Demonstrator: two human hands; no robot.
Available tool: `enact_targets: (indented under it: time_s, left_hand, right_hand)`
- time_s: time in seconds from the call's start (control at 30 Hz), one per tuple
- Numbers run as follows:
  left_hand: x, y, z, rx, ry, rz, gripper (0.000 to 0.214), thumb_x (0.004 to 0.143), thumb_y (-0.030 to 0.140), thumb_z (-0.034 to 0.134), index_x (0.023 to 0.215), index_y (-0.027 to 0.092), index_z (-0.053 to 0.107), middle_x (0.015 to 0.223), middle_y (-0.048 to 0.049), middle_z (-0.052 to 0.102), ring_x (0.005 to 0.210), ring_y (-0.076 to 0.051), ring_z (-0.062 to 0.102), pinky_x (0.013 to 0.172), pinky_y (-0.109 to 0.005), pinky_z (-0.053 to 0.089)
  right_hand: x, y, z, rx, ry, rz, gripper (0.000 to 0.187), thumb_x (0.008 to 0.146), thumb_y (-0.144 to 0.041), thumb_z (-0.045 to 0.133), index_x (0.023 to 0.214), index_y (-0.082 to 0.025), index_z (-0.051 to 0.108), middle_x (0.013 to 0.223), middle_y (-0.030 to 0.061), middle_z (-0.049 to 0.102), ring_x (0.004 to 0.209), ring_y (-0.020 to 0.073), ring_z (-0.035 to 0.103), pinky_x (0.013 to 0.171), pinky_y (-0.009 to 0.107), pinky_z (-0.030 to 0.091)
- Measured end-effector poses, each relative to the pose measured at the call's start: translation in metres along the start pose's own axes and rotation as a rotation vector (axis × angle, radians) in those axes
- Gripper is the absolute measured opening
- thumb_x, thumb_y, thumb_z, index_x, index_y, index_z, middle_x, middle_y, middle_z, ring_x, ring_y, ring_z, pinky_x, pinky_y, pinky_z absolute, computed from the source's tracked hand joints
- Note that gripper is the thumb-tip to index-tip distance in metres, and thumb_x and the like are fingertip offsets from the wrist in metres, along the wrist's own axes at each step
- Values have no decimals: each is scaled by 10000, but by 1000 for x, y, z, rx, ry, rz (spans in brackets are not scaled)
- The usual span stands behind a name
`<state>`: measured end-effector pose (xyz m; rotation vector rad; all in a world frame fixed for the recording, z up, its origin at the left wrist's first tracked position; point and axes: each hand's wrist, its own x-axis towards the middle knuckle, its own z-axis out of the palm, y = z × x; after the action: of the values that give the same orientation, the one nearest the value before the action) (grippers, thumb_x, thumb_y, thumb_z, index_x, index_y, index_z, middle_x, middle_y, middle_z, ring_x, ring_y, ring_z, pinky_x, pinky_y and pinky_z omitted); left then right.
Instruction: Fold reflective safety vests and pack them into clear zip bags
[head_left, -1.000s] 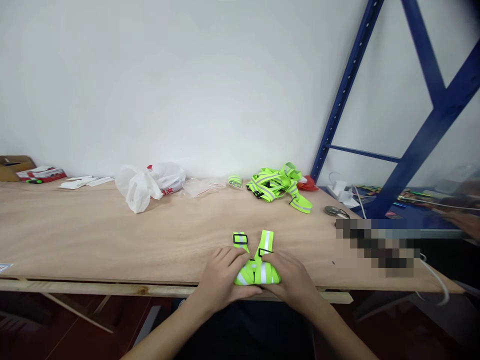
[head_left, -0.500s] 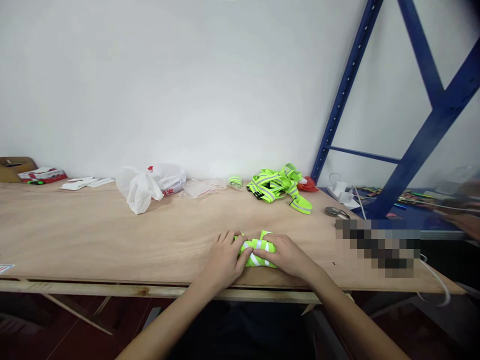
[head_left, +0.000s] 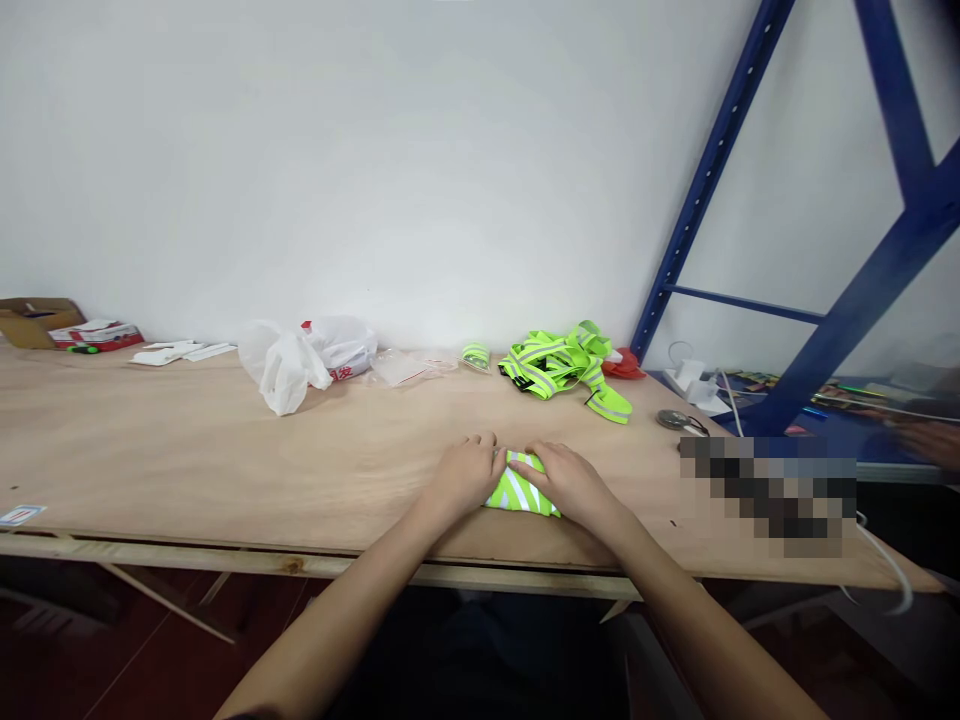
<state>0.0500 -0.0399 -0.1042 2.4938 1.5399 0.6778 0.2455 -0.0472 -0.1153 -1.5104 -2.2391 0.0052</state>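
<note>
A folded bundle of yellow-green reflective strap [head_left: 523, 492] with silvery-white stripes lies on the wooden table near its front edge. My left hand [head_left: 466, 474] is closed over the bundle's left end, with the thumb along its near side. From the right, my right hand [head_left: 574, 482] grips the other end, its thumb lying across the top. The fingers partly hide the far side of the bundle. Farther back lies a loose heap of the same kind of strap [head_left: 551, 362], with black parts showing at its left. Beside the heap is a small rolled strap in clear wrapping [head_left: 475, 356].
White plastic bags [head_left: 289, 372] and clear bags [head_left: 409, 367] lie along the wall. An open cardboard box [head_left: 37, 322] stands far left. A blue metal rack [head_left: 720, 150] rises at the right, near a white plug [head_left: 694, 385]. Another person's blurred hand [head_left: 930, 440] shows far right.
The strap end that stuck up behind the bundle no longer shows, and the bundle looks flatter. My left fingers have drawn closer together. The view has shifted slightly.
</note>
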Motion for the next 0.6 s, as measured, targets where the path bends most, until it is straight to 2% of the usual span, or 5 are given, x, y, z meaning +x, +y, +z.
enact_targets:
  time_s: [0.2,0.33,0.4,0.5,0.6]
  left_hand:
    - [-1,3,-2,-133,1,36,203,1008,285,431,1092,169,575,1034,-117,691,901,-258,670,799,-358,503]
    - [-3,0,0,-241,61,68,156,979,251,460,1083,197,564,1038,-93,681,929,-240,661,828,-356,507]
    - [-2,-3,3,-329,89,89,151,948,224,478,1081,206,548,1026,-74,671,929,-225,656,835,-349,510]
    - [0,-7,7,-510,162,97,213,881,185,525,1092,212,513,1034,-51,653,924,-199,648,858,-337,515]
    - [0,-7,11,-687,263,66,342,785,113,542,1110,205,485,1061,-54,633,942,-184,636,876,-322,517]
  right_hand:
    - [-5,-4,3,79,135,-121,317,1011,-457,481,1047,-191,648,946,79,645,911,224,646,813,334,512]
    - [-9,-9,2,24,178,-226,307,1036,-398,421,1081,-188,640,975,99,648,913,235,652,815,355,531]
    - [-11,-14,1,4,179,-280,336,1035,-396,413,1206,-186,612,1087,125,668,1013,256,646,875,385,529]
    - [-14,-24,3,-13,169,-355,662,938,-567,556,1457,-169,449,1310,177,624,1176,312,598,965,456,498]
    - [-13,-36,7,-57,123,-370,1010,788,-685,681,1559,-147,310,1430,218,547,1226,358,565,979,493,471]
